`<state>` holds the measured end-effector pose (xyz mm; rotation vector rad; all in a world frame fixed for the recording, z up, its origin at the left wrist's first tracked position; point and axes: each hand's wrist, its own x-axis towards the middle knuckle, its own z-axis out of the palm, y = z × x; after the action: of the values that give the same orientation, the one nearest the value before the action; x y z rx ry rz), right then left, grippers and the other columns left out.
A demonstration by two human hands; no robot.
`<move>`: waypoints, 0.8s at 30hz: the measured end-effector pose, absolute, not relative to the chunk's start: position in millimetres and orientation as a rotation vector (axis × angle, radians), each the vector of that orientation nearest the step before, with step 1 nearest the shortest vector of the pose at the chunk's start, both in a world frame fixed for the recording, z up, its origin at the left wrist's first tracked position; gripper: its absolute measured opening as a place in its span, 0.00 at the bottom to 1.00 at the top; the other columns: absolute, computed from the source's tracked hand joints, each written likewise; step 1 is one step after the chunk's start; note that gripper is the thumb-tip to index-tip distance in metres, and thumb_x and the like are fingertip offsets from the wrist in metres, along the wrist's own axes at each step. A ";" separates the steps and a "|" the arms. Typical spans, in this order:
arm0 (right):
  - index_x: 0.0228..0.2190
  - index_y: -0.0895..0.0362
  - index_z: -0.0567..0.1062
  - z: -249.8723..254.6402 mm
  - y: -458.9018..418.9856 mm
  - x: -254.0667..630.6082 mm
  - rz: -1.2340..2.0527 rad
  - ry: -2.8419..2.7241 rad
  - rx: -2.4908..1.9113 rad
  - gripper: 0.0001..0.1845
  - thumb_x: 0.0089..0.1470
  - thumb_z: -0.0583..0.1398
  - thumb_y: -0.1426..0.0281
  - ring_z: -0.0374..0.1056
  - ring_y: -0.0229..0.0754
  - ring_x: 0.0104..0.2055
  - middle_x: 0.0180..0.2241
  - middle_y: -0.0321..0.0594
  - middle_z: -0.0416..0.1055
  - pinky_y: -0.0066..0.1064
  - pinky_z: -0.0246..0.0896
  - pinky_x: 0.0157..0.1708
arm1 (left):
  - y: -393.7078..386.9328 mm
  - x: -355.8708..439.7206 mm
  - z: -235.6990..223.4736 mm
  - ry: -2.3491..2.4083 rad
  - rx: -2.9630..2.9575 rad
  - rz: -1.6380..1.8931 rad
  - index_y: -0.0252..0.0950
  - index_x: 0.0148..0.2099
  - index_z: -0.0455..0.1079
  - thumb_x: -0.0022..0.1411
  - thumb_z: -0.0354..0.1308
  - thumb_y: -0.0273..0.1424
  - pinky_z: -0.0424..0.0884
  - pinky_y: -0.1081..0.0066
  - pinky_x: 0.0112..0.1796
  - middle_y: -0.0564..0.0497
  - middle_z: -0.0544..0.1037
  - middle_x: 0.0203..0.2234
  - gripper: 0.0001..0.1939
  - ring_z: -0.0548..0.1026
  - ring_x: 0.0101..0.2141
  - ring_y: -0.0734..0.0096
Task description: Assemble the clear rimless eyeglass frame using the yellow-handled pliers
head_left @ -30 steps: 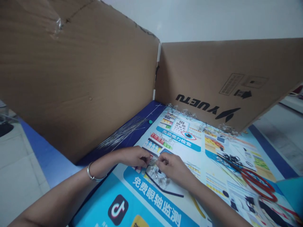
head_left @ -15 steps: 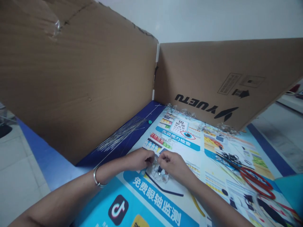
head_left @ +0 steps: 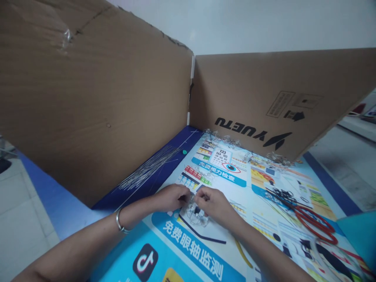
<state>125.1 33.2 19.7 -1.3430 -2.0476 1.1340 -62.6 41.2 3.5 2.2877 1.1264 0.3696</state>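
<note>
- Clear, glassy small parts [head_left: 196, 213] sit in a loose cluster on the printed poster [head_left: 188, 254], directly under and between both hands.
- Left hand [head_left: 172, 197]: fingers curled tight, tips pinched on something tiny at the top of the cluster. Too small to identify.
- Right hand [head_left: 214, 203]: same pose, fingertips pinched and meeting the left hand's tips. Whether both grip one piece or two, I cannot tell.
- Bangle [head_left: 119, 221] on the left wrist, riding just above the poster.
- Risk: pieces are transparent and tiny, so a slipped pinch probably drops one into the cluster or skates it off over the glossy print, hard to spot afterwards.
- Risk: a forearm sweep or the bangle could drag the cluster apart.
- Risk: thin metal wires [head_left: 148, 168] lie fanned out just left of the left hand; an elbow shift that way would likely scatter them.
- Edges: cardboard walls [head_left: 96, 98] close off left and back, meeting in a corner beyond the hands.
- More clear bits [head_left: 226, 138] line the foot of the back wall.
- Red-handled scissors [head_left: 315, 224] and dark loops [head_left: 283, 194] lie well to the right.
- Open room: bare poster toward the person and between the right hand and the scissors.
</note>
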 end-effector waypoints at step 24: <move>0.27 0.56 0.67 37.9 38.9 144.3 1.191 -1.990 -1.297 0.16 0.56 0.51 0.58 0.64 0.34 0.18 0.17 0.30 0.64 0.24 0.54 0.19 | 39.5 -62.9 -2.0 1.142 2.315 0.382 0.33 0.31 0.69 0.49 0.53 0.21 0.60 0.76 0.30 0.52 0.74 0.27 0.06 0.70 0.30 0.71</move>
<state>144.3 38.9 37.9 -1.2969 -1.9900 1.1908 -62.9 39.5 -2.0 2.3148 1.1422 0.3816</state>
